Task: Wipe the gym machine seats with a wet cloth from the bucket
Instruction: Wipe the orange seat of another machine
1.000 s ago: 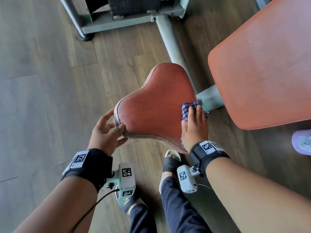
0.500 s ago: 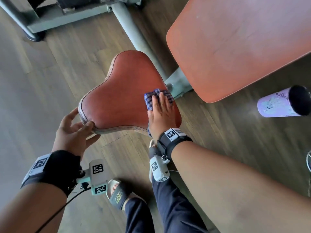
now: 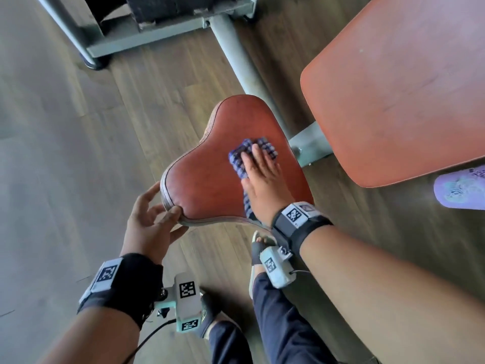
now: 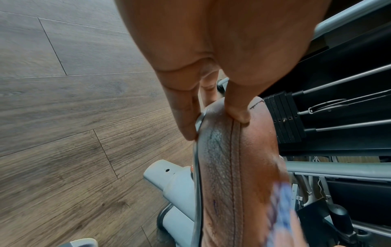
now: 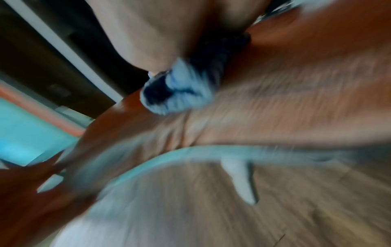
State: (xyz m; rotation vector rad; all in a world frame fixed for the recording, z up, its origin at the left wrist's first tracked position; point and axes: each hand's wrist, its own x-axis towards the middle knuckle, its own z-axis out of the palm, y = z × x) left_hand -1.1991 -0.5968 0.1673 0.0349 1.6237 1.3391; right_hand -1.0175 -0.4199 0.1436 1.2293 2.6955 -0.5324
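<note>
At centre of the head view we see the reddish-brown, heart-shaped padded leather seat [image 3: 210, 177], on which the right hand [image 3: 262, 179] presses a folded blue checked cloth [image 3: 242, 158] with fingers [image 3: 258, 153] straight and close together. At lower left, the left hand [image 3: 149, 222] pinches the seat's near edge, thumb above and fingers [image 4: 184, 117] below. A larger orange pad [image 3: 399, 88] fills the upper right, above the wood-plank floor [image 3: 65, 140].

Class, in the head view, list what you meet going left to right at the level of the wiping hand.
left hand → seat → cloth → right hand → backrest pad → purple bottle
</note>
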